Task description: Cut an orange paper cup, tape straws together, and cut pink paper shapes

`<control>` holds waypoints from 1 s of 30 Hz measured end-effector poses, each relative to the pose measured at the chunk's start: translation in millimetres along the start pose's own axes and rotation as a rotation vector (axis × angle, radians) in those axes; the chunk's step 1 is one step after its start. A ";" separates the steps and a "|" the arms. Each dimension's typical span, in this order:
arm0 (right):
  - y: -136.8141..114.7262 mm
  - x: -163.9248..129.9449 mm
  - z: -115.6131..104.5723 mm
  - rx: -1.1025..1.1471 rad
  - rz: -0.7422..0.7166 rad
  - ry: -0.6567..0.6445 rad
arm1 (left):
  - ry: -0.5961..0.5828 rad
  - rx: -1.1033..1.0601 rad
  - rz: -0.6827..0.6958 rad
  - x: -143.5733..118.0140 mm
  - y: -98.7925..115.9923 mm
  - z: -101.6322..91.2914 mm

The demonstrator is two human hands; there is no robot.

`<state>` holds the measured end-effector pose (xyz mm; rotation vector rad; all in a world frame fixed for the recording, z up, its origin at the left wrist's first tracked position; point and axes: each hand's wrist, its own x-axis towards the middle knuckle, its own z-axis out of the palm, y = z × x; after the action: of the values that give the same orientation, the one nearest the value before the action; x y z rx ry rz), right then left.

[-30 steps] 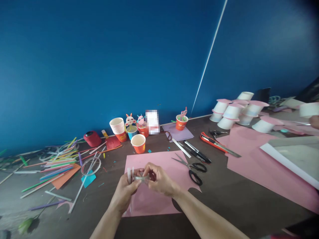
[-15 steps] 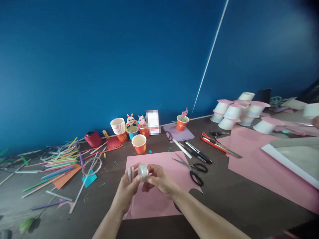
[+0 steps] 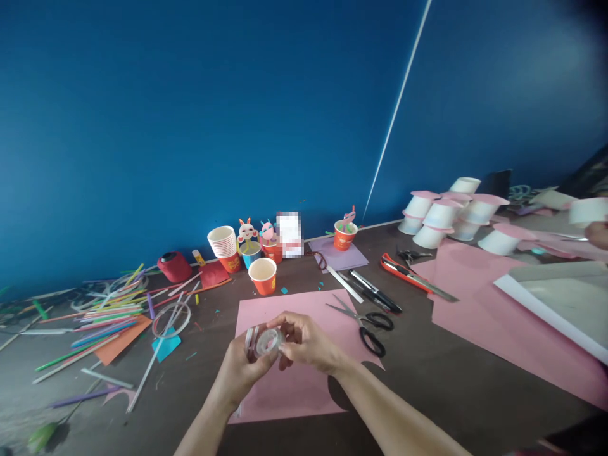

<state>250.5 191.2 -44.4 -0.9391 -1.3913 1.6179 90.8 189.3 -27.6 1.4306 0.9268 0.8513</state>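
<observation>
Both hands meet low over the pink sheet (image 3: 304,380), at six o'clock on the table (image 3: 451,380). The left hand (image 3: 242,370) and the right hand (image 3: 308,345) are both closed around a small roll of clear tape (image 3: 264,342), its round face tilted up; beside it something pale and thin pokes out by the left fingers, too blurred to name. The sheet's near edge is covered by the forearms. Black-handled scissors (image 3: 373,329) lie at two o'clock from the hands, an orange cup (image 3: 263,276) at twelve, a heap of straws (image 3: 99,316) at nine. At the far right edge, someone else's hand (image 3: 599,234) is cut off, holding a white cup (image 3: 588,210).
</observation>
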 end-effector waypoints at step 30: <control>8.2 0.8 -1.4 0.015 0.011 0.015 | -0.040 0.014 -0.050 -3.8 -4.6 -1.2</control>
<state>250.7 191.8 -52.7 -0.9493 -1.3644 1.6244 87.8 186.4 -32.1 1.4258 0.9367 0.7774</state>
